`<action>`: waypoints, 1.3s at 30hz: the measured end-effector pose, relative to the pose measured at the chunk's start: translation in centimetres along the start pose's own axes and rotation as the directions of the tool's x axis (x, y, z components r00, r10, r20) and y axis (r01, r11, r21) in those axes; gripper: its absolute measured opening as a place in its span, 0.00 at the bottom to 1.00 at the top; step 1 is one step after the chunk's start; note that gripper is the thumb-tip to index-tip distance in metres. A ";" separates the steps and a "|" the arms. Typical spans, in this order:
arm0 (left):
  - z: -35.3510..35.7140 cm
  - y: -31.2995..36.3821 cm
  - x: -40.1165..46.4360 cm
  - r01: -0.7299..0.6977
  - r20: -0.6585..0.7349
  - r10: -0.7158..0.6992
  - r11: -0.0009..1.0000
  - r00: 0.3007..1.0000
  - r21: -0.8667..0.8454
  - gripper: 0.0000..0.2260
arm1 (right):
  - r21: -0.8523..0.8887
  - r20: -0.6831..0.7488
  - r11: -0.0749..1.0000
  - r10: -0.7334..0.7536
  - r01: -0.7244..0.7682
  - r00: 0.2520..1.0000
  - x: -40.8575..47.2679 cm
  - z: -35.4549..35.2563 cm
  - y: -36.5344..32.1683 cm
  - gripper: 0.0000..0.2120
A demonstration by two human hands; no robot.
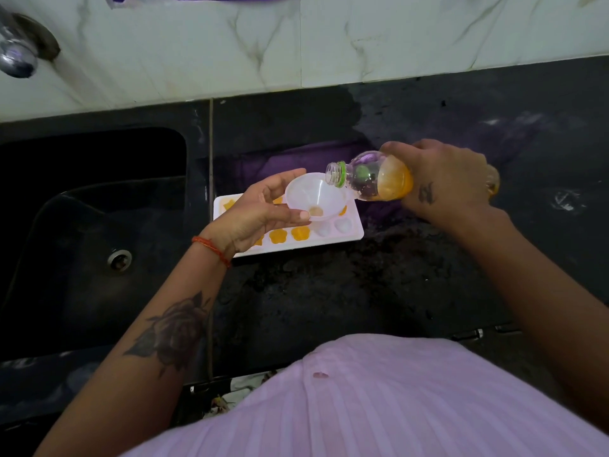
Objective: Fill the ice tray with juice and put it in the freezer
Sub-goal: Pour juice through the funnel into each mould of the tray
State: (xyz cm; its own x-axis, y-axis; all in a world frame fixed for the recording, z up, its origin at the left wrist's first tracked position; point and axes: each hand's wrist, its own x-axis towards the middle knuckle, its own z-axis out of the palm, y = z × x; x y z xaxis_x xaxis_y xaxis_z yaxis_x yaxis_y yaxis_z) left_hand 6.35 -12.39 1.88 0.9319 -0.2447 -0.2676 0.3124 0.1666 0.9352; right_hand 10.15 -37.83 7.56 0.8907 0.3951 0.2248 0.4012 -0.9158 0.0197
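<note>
Several cells of the white ice tray (354, 230) are already filled with orange juice (300, 233), while two cells at its right end look pale and unfilled; the cells under the hand cannot be seen. The tray is laid flat on the black table (362, 291), just beside the edge of the dark sink (92, 225). A white funnel (314, 196) is held above the tray, over its middle part, and its rim is pinched by the left hand (255, 214), with the thumb at the near side and the fingers (283, 179) curled behind the far side. A small trace of juice is seen at the bottom of the funnel. A clear plastic bottle (369, 175) with a green ring at the neck is tilted almost flat, and its open mouth is placed over the right rim of the funnel. The bottle is gripped around its body by the right hand (441, 183), whose fingers are wrapped over it. The juice inside is gathered toward the lower half of the bottle, and no stream is seen at the mouth. A red thread band (212, 247) is worn on the left wrist. A metal tap (18, 47) is fixed on the pale marble wall (296, 37) behind the sink. A pink garment (362, 407) of the person is seen at the bottom.
</note>
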 end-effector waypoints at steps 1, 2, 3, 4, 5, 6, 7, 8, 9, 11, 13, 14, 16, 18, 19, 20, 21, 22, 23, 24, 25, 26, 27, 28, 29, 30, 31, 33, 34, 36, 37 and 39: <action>0.1 -0.1 0.2 0.000 0.003 0.000 1.000 1.000 0.007 0.31 | -0.014 -0.004 1.000 0.004 -0.004 1.000 -0.1 0.1 0.2 0.26; 0.2 -0.2 0.4 0.002 0.004 -0.002 1.000 1.000 0.014 0.31 | -0.029 -0.006 1.000 0.008 -0.008 1.000 -0.1 0.1 0.4 0.27; 0.3 -0.2 0.5 0.004 0.006 -0.004 1.000 1.000 0.019 0.31 | -0.045 -0.006 0.999 0.009 -0.010 1.000 -0.2 0.2 0.6 0.27; 0.4 -0.2 0.6 0.007 0.007 -0.008 1.000 1.000 0.023 0.31 | -0.059 -0.004 0.998 0.008 -0.008 1.000 -0.3 0.2 0.7 0.27; 0.5 -0.3 0.7 0.011 0.009 -0.012 1.000 1.000 0.026 0.31 | -0.071 -0.003 0.997 0.007 -0.007 1.000 -0.3 0.2 0.8 0.27; 0.5 -0.3 0.8 0.016 0.009 -0.016 0.999 1.000 0.029 0.32 | -0.080 -0.003 0.997 0.007 -0.007 1.000 -0.4 0.2 0.9 0.27; 0.6 -0.3 0.9 0.021 0.009 -0.021 0.999 1.000 0.031 0.32 | -0.086 -0.003 0.996 0.007 -0.007 1.000 -0.4 0.1 1.0 0.27; 0.6 -0.3 0.9 0.025 0.007 -0.025 0.999 1.000 0.035 0.33 | -0.089 -0.003 0.996 0.007 -0.008 1.000 -0.4 0.1 1.0 0.27; 0.7 -0.4 0.9 0.028 0.004 -0.028 0.999 1.000 0.042 0.33 | -0.090 -0.002 0.996 0.007 -0.007 1.000 -0.4 0.1 1.0 0.27; 0.8 -0.4 1.0 0.033 0.000 -0.033 0.998 0.999 0.054 0.32 | -0.091 0.003 0.996 0.004 -0.004 1.000 -0.4 0.1 0.9 0.27; 0.8 -0.5 1.0 0.035 0.001 -0.035 0.998 0.999 0.054 0.32 | -0.095 0.003 0.995 -0.001 0.001 1.000 -0.4 0.1 0.8 0.27; 0.8 -0.5 1.0 0.036 0.002 -0.036 0.998 0.999 0.053 0.32 | -0.098 0.002 0.995 -0.004 0.004 1.000 -0.4 0.1 0.8 0.27; 0.8 -0.5 1.0 0.037 0.001 -0.037 0.998 0.999 0.055 0.33 | -0.105 -0.002 0.994 -0.010 0.009 1.000 -0.3 0.1 0.8 0.27; 0.7 -0.5 1.1 0.037 0.002 -0.037 0.998 0.999 0.059 0.34 | -0.105 -0.011 0.994 -0.014 0.013 1.000 -0.2 0.1 0.8 0.26; 0.7 -0.5 1.1 0.037 0.004 -0.037 0.998 0.999 0.057 0.34 | -0.104 -0.014 0.994 -0.016 0.015 1.000 -0.2 0.2 0.8 0.26; 0.6 -0.5 1.1 0.039 0.006 -0.040 0.998 0.999 0.053 0.34 | -0.101 -0.017 0.995 -0.018 0.016 1.000 -0.2 0.2 0.8 0.26; 0.6 -0.5 1.2 0.041 0.007 -0.042 0.998 0.999 0.049 0.34 | -0.097 -0.018 0.995 -0.019 0.017 1.000 -0.1 0.3 0.8 0.26; 0.6 -0.5 1.2 0.040 0.008 -0.041 0.998 0.999 0.046 0.34 | -0.090 -0.019 0.996 -0.018 0.016 1.000 -0.1 0.3 0.9 0.26; 0.5 -0.6 1.2 0.036 0.009 -0.037 0.998 0.999 0.046 0.34 | -0.082 -0.017 0.997 -0.016 0.014 1.000 0.0 0.4 0.9 0.26; 0.5 -0.6 1.2 0.033 0.009 -0.033 0.998 0.999 0.047 0.34 | -0.072 -0.013 0.997 -0.011 0.010 1.000 0.0 0.5 0.9 0.26; 0.6 -0.6 1.2 0.031 0.009 -0.031 0.998 0.999 0.048 0.34 | -0.059 -0.005 0.998 -0.006 0.006 1.000 0.0 0.5 1.0 0.27; 0.6 -0.6 1.2 0.030 0.010 -0.031 0.998 0.999 0.048 0.34 | -0.044 0.003 0.999 0.000 0.000 1.000 0.0 0.6 1.0 0.27; 0.6 -0.6 1.2 0.029 0.013 -0.029 0.999 0.999 0.045 0.34 | -0.026 0.009 1.000 0.007 -0.006 1.000 0.0 0.6 1.0 0.27; 0.5 -0.5 1.2 0.026 0.017 -0.027 0.999 0.999 0.040 0.33 | -0.009 0.012 1.000 0.014 -0.014 1.000 -0.1 0.6 1.0 0.27; 0.5 -0.4 1.2 0.024 0.022 -0.025 0.999 0.999 0.034 0.33 | 0.008 0.014 1.000 0.020 -0.020 1.000 -0.1 0.6 1.0 0.27; 0.5 -0.3 1.2 0.024 0.027 -0.025 0.999 0.999 0.027 0.33 | 0.026 0.018 0.999 0.026 -0.026 1.000 -0.2 0.6 1.0 0.27; 0.4 -0.2 1.3 0.024 0.031 -0.025 0.999 0.999 0.021 0.32 | 0.043 0.025 0.999 0.029 -0.030 0.999 -0.2 0.5 1.0 0.27; 0.5 -0.1 1.4 0.018 0.040 -0.018 1.000 0.999 0.015 0.32 | 0.074 0.036 0.996 0.039 -0.042 0.999 -0.3 0.3 1.0 0.27; 0.6 -0.1 1.5 0.012 0.043 -0.013 1.000 0.999 0.016 0.32 | 0.082 0.036 0.995 0.048 -0.050 0.998 -0.4 0.3 1.1 0.27; 0.9 -0.1 1.7 0.006 0.049 -0.007 1.000 0.999 0.021 0.33 | 0.082 0.023 0.995 0.060 -0.062 0.998 -0.6 0.1 1.4 0.26; 1.1 -0.1 1.9 0.005 0.054 -0.007 1.000 0.999 0.025 0.33 | 0.077 0.015 0.995 0.063 -0.064 0.998 -0.7 0.0 1.5 0.25; 1.5 -0.2 2.2 0.008 0.064 -0.010 1.000 0.998 0.030 0.33 | 0.051 0.011 0.996 0.067 -0.068 0.998 -0.9 0.1 1.9 0.25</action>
State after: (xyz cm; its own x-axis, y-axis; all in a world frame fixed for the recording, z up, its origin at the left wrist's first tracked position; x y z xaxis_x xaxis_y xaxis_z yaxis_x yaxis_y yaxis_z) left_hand 8.09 -14.37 1.46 0.9150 -0.3072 -0.2617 0.3143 0.1359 0.9395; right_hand 10.13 -39.87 7.28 0.9179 0.3332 0.2153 0.3502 -0.9356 -0.0455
